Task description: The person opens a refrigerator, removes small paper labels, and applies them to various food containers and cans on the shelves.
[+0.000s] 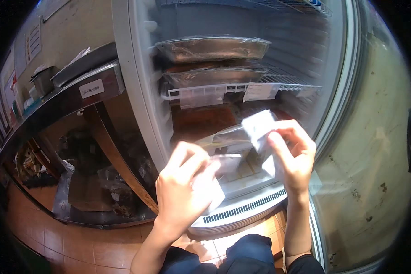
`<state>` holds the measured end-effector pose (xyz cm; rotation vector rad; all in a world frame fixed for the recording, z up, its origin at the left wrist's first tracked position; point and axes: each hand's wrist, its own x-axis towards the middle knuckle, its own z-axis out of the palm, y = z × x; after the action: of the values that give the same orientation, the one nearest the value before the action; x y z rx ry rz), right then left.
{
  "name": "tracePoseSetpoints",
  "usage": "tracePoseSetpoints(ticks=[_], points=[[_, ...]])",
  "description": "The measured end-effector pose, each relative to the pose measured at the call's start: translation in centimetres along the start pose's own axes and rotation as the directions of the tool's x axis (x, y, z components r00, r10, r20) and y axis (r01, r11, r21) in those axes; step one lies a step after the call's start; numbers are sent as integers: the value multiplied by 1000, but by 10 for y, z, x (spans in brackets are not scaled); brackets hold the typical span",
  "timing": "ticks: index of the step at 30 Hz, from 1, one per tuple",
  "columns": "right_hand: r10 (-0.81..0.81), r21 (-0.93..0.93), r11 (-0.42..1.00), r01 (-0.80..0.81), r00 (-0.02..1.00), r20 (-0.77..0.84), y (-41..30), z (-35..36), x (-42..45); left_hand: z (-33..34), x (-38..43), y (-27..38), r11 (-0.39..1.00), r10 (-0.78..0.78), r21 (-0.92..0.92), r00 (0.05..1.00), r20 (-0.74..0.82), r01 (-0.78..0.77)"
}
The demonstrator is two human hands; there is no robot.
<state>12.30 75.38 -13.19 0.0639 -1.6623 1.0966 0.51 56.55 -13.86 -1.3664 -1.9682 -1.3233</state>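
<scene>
Both hands are raised before an upright refrigerator with its door open. My left hand (pixel 185 185) holds white paper slips (pixel 207 191), overexposed and partly hidden by the palm. My right hand (pixel 294 154) pinches a small white paper piece (pixel 259 126) between thumb and fingers. Behind and above them, two plastic-wrapped metal trays (pixel 214 49) are stacked on a white wire shelf (pixel 233 88). Clear label holders hang along its front; a white label (pixel 261 91) in one bears writing. More wrapped items lie lower inside, partly hidden by the hands and blurred.
The refrigerator door (pixel 373 154) stands at the right. At the left is a metal table (pixel 101 80) with a metal container (pixel 45 80) and a long tray on top, and bagged items underneath. A vented base grille (pixel 245 207) runs above the tiled floor (pixel 78 246).
</scene>
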Motion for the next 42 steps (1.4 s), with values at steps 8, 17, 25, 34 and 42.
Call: tracePoseSetpoints(ticks=[8,17,25,34,42], points=[[34,-306,951,37,974,224,-12,17,-38,9,-26,-5,544,-267,-686,875,404,483],[-289,-538,784,309,949,124,-7,-1,17,27,-24,-6,913,-127,-359,971,201,194],[-383,-674,579,459,883,273,17,0,91,41,-26,5,955,3,-284,955,297,85],[-413,-433,810,394,909,55,-17,-24,102,53,-27,-10,906,-34,-390,946,322,165],[-14,-484,847,218,920,391,-12,-18,-21,54,-32,-12,501,-222,-674,833,506,543]])
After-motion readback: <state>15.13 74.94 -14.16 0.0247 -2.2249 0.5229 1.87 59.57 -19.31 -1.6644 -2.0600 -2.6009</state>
